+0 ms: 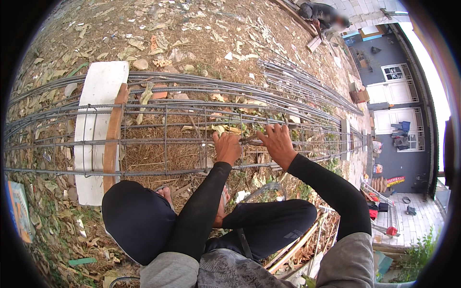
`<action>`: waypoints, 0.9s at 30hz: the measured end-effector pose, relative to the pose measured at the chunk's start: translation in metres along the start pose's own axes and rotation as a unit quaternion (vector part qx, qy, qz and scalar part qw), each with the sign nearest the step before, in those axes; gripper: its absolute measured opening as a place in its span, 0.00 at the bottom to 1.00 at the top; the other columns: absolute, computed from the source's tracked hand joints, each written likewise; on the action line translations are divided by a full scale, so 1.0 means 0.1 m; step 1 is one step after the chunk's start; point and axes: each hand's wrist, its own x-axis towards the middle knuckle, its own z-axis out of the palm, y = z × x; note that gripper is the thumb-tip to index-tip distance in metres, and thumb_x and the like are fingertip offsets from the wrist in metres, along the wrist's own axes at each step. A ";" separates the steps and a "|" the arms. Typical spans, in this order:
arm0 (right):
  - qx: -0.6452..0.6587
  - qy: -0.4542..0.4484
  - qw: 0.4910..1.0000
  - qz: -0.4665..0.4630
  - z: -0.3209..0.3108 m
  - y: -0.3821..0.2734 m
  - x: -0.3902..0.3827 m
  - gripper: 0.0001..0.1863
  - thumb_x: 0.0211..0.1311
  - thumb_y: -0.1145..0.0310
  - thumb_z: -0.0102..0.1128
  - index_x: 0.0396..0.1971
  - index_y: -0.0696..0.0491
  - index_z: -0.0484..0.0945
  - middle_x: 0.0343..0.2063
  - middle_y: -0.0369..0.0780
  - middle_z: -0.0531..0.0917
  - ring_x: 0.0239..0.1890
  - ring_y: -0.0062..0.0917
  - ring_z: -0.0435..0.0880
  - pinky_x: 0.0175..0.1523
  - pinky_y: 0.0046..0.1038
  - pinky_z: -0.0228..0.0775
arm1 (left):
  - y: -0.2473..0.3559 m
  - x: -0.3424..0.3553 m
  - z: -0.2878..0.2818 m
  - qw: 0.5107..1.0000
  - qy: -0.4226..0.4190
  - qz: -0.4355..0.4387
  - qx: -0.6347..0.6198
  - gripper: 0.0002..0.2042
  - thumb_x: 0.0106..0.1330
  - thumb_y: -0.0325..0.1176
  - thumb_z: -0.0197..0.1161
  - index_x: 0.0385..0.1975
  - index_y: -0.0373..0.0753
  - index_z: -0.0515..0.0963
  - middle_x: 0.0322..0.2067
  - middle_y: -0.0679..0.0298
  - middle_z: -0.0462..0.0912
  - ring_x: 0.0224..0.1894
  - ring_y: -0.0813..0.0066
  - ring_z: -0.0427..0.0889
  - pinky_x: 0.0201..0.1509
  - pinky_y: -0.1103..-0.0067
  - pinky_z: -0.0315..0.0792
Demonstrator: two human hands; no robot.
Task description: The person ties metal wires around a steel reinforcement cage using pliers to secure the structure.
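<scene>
A long cage of steel rebar (165,141), made of lengthwise bars and square stirrups, lies across in front of me. My left hand (227,149) is closed at one of its middle bars, beside a stirrup, with fingertips curled over. Just to the right, my right hand (279,146) is closed round a dark, narrow metal tool (250,140) that looks like pincers. The tool's tip lies at the bar between my hands; its exact shape is partly hidden by my fingers. Whether a tie wire is there is too small to tell.
A white board (98,96) and a wooden plank (115,139) cross the cage on the left. Loose rebar (307,86) lies beyond it on leaf-littered ground. Another person (324,17) crouches far right. Bamboo strips (300,245) lie near my leg.
</scene>
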 end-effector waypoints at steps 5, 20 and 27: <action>-0.005 0.025 0.999 -0.021 -0.03 0.03 0.00 0.23 0.70 0.55 0.57 0.62 0.43 0.72 0.44 0.40 0.73 0.48 0.35 0.71 0.52 0.45 0.63 | 0.00 0.00 -0.01 1.000 0.014 -0.017 -0.016 0.11 0.55 0.23 0.62 0.33 0.45 0.89 0.29 0.62 0.86 0.40 0.61 0.81 0.64 0.56 0.55; 0.253 -0.296 0.921 0.028 0.13 0.40 0.41 0.25 0.70 0.45 0.56 0.34 0.55 0.81 0.20 0.40 0.82 0.29 0.31 0.88 0.35 0.41 0.83 | 0.04 0.00 -0.06 1.000 -0.012 -0.018 -0.005 0.13 0.55 0.24 0.61 0.35 0.46 0.90 0.31 0.61 0.87 0.41 0.62 0.81 0.64 0.57 0.55; 0.479 -0.412 0.774 0.022 -0.10 0.68 0.32 0.23 0.54 0.62 0.75 0.44 0.58 0.78 0.26 0.40 0.85 0.23 0.25 0.87 0.29 0.30 0.84 | -0.01 0.01 -0.04 0.999 -0.028 -0.026 0.002 0.13 0.57 0.25 0.62 0.36 0.47 0.90 0.32 0.62 0.87 0.42 0.62 0.81 0.66 0.55 0.53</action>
